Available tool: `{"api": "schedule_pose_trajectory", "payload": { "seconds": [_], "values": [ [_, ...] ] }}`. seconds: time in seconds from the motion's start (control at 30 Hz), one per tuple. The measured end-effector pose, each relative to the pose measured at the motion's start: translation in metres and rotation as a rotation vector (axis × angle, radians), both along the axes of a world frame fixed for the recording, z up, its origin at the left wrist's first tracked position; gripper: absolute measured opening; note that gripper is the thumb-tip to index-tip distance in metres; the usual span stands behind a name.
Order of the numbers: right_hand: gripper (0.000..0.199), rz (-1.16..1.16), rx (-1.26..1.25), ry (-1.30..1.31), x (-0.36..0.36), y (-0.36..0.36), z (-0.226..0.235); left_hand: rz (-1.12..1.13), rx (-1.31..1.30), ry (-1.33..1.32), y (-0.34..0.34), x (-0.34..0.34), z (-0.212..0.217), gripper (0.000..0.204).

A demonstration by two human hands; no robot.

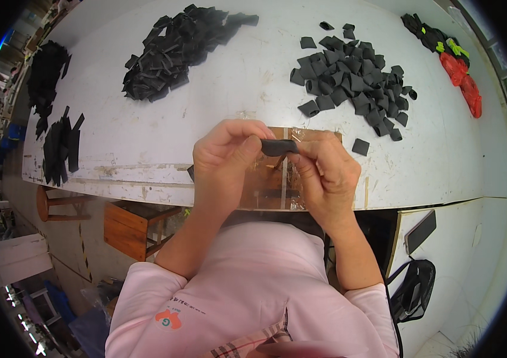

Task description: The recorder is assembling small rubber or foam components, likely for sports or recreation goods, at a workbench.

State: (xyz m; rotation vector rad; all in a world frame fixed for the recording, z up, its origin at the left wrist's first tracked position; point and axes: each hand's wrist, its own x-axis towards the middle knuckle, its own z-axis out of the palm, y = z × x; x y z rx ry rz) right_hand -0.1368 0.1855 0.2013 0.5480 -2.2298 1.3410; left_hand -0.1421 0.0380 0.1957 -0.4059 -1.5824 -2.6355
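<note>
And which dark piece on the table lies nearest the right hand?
The lone square piece beside the right hand, set apart from the pile beyond it.

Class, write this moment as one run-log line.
left hand: pinching black piece, left end | right hand: pinching same piece, right end | below: brown board on white table | beyond, right: black pile

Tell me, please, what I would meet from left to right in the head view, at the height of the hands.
Black strips → left hand → dark piece held between both hands → right hand → single dark square.
</note>
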Motion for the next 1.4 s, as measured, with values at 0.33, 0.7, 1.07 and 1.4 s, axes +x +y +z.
{"api": "schedule_pose_trajectory", "payload": {
  "seconds": [0.33,0.7,1.07,1.4],
  "values": [
    [0.01,0.054,0.049,-0.163,0.005,0.002,0.02,0.018,-0.017,0.032,-0.001,-0.003,0.001,0.01],
    [0.007,-0.098,0.151,0.104,0.0,-0.006,0.002,0.095,-0.525,0.001,-0.005,-0.001,-0.01,0.005],
    [0.029,-0.23,-0.505,-0.5,-0.002,0.015,-0.018,0.439,-1.274,-0.06,-0.064,0.046,-0.095,0.031],
    [0.016,0.085,-0.331,-0.803,0.043,-0.014,-0.054,0.512,-1.523,0.045,-0.053,0.042,-0.115,0.009]
  ]
}}
